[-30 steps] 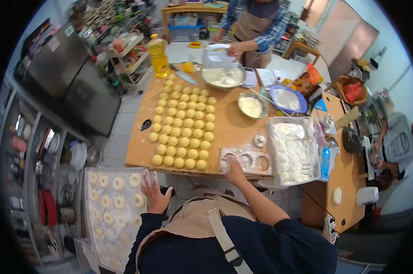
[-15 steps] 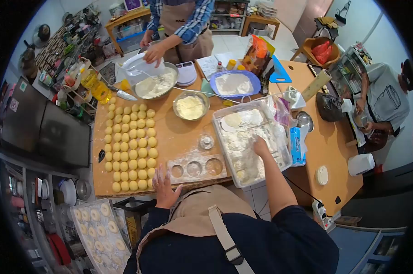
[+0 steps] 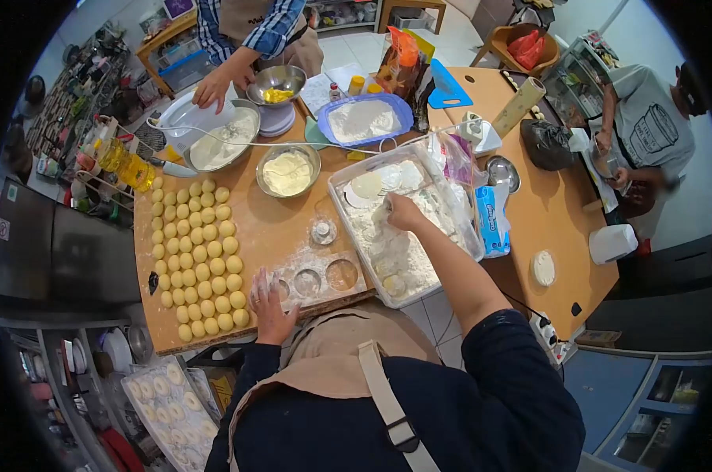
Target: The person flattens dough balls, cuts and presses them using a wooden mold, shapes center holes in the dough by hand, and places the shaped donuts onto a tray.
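Observation:
My right hand (image 3: 402, 212) reaches into the white plastic tray of flour (image 3: 395, 259), fingers bunched in the flour; whether they hold anything is hidden. Pale discs (image 3: 367, 186) lie in the flour at the tray's far end. My left hand (image 3: 269, 303), floury and with fingers spread, rests at the left end of the floured board with round holes (image 3: 307, 282). Just beyond the board stands a small white round tool (image 3: 323, 231). Several rows of yellow dough balls (image 3: 202, 267) cover the table's left part.
A bowl of pale cream (image 3: 287, 171), a large flour bowl (image 3: 232, 141) and a blue basin of flour (image 3: 364, 119) stand farther back. A co-worker's hands (image 3: 222, 82) are near the bowls; another person (image 3: 647, 126) works at right. Ring-shaped dough fills a tray (image 3: 171, 409) lower left.
The view has swung right. My right hand went from the holed board into the flour tray, then toward its far half. My left hand came onto the board's left end. A metal bowl now stands on the scale.

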{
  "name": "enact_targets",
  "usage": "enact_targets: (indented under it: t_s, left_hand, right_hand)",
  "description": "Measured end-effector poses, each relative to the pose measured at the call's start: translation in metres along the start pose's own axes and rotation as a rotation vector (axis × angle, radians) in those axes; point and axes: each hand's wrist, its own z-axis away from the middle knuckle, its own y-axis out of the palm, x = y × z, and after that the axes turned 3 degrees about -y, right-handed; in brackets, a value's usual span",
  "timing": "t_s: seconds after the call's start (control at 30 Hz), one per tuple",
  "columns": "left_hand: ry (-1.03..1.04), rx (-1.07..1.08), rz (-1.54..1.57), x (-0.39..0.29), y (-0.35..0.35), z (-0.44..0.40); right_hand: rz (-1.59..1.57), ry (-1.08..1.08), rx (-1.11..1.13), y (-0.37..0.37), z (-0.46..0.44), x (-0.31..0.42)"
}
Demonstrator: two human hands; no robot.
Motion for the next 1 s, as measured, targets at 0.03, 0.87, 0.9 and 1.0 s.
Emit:
enact_targets:
  t_s: [0.03,0.87,0.9,1.0]
  left_hand:
    - [0.012,-0.003,0.008,0.003,0.001,-0.002]
    - [0.273,0.328,-0.032,0.080,-0.019,-0.024]
    - [0.298,0.328,-0.043,0.081,-0.018,-0.026]
    - [0.349,0.343,-0.080,0.083,-0.010,-0.032]
  right_hand:
    - [-0.027,-0.007,-0.022,0.000,-0.001,0.000]
    - [0.248,0.238,-0.368,0.006,0.068,-0.021]
    - [0.287,0.228,-0.371,0.008,0.072,-0.021]
    - [0.276,0.323,-0.372,0.009,0.075,-0.022]
